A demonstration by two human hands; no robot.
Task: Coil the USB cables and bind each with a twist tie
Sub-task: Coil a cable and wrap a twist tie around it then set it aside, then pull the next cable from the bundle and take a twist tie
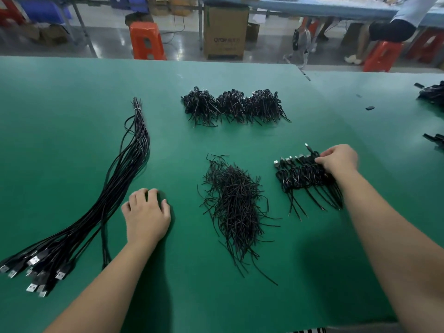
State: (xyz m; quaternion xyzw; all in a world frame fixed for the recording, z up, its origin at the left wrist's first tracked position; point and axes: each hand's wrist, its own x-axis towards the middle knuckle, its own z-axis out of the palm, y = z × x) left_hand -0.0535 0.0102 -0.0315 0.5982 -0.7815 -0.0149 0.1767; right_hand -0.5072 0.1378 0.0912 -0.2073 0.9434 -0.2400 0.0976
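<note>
A long bundle of uncoiled black USB cables (125, 169) lies at the left of the green table (72, 97), plugs toward me, tied at its far end. A loose heap of black twist ties (233, 203) sits in the middle. At the right is a row of coiled, bound cables (302, 176). My right hand (338, 161) rests on the far right end of that row, fingers curled onto a coiled cable. My left hand (145, 212) lies on the bare table between the bundle and the tie heap, fingers bent, holding nothing.
Three piles of coiled cables (233, 106) sit further back at the centre. More black cables (432, 94) lie at the right edge. Beyond the table stand orange stools (146, 40), a cardboard box (225, 32) and a seated person (389, 30).
</note>
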